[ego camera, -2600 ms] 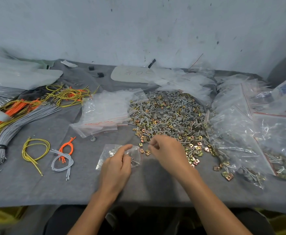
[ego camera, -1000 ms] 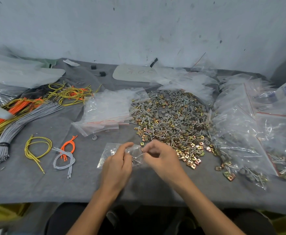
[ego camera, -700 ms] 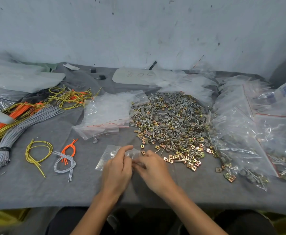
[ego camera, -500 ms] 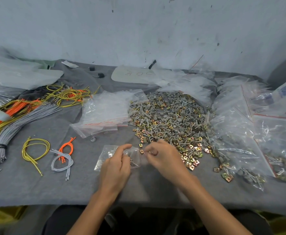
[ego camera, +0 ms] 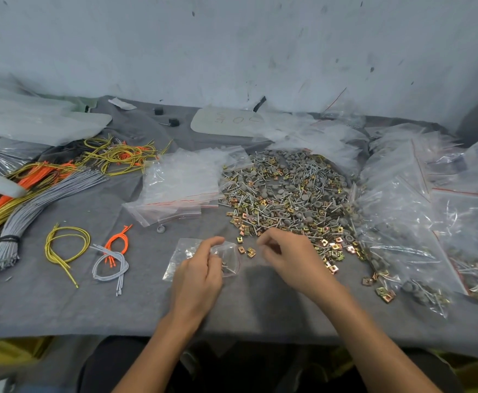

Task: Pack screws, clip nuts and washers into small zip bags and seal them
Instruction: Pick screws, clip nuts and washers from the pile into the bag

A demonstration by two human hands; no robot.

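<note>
- Grey felt-covered worktop (ego camera: 62,307) set against a scuffed pale wall, with a person's two bare arms reaching in over it
- The left hand (ego camera: 196,272) rests on a small clear zip bag with a red seal line (ego camera: 179,253); its fingers (ego camera: 213,242) are curled and pinch the bag's mouth, holding it open toward the other hand
- A few screws seem to lie inside the bag already, just under those fingers
- The right hand (ego camera: 291,259) hovers just right of the bag mouth; its fingers (ego camera: 269,239) are curled, thumb close to forefinger, and I cannot tell whether they pinch a piece
- Loose brass square clip nuts (ego camera: 246,250) lie between the two sets of fingers
- A heap of silver screws, brass clip nuts and grey round washers (ego camera: 286,194) spreads just beyond the right fingers
- A stack of empty clear zip bags (ego camera: 181,182) sits beyond the left fingers; filled clear bags (ego camera: 402,222) are piled right of the right fingers
- Likely step: feeding parts into the bag, sealing not yet done
- Risks: the thin mouth could slip from the pinch and fall closed, so a part lands on the felt; small pieces may be miscounted; a screw caught in the seal track would stop it closing, and screw points could pierce the film
</note>
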